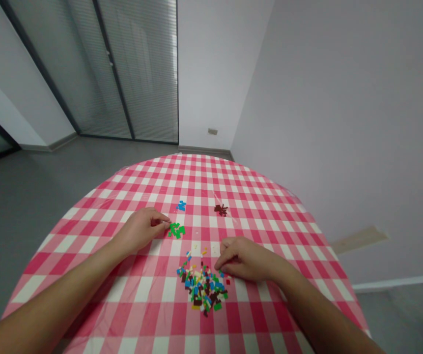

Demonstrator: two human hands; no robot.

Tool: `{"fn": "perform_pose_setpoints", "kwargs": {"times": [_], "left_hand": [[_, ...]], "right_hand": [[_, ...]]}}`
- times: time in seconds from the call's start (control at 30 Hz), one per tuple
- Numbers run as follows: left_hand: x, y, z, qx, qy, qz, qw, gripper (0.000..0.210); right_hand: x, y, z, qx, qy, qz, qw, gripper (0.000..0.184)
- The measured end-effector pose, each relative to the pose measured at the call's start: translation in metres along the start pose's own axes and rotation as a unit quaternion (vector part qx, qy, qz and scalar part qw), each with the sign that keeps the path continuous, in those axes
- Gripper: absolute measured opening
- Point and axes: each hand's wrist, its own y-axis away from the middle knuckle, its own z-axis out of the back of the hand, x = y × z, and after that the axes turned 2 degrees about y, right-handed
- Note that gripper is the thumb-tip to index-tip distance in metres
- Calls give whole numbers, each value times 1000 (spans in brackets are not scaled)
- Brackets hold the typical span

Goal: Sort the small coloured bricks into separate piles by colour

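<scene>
A loose heap of small mixed-colour toy bricks lies on the near middle of the table. My right hand is at the heap's upper right edge, its thumb and fingers closed together; whatever is between the fingertips is hidden. Farther left, my left hand touches the left side of a small pile of green toy bricks. Its thumb and index finger are pinched close, and anything in the pinch is too small to make out. Beyond the green pile sits a cluster of blue bricks. Dark brown bricks form another cluster to the right.
A red and white checked tablecloth covers the round-ended table. A few stray yellow pieces are scattered just above the mixed heap. Behind the table stand a glass partition with blinds and a white wall on the right.
</scene>
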Motion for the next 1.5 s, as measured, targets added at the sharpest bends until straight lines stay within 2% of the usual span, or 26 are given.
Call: {"fn": "perform_pose_setpoints", "kwargs": {"times": [0.1, 0.2, 0.3, 0.43, 0.63, 0.9, 1.07, 1.27, 1.37, 1.5], "left_hand": [[-8, 3, -2, -51, 16, 5, 999, 23], [-17, 8, -8, -71, 43, -22, 996, 22], [-28, 15, -15, -59, 57, -82, 993, 19], [-41, 24, -27, -44, 58, -169, 983, 17], [-49, 31, -42, -9, 58, -213, 975, 15], [-54, 33, -46, 43, 70, -196, 977, 15], [-53, 31, -49, 50, 66, -188, 979, 14], [-53, 31, -49, 54, 60, -184, 980, 13], [-53, 31, -49, 50, 64, -184, 980, 13], [-53, 30, -50, 53, 73, -187, 978, 13]], "right_hand": [[-1, 1, 2, 24, 9, 2, 1000, 28], [-2, 1, 2, 34, 14, -3, 999, 23], [0, 0, 2, 36, 15, -8, 999, 19], [4, 0, 2, 38, 23, -8, 999, 25], [6, 0, 0, 37, 46, -6, 998, 30], [4, 0, -4, 21, 31, 3, 999, 31], [2, 0, -6, 9, 31, 2, 999, 29], [0, -2, -6, 6, 3, -7, 1000, 18], [0, -4, -8, -37, -35, -19, 999, 20], [0, -8, -15, -121, -138, -86, 979, 15]]}}
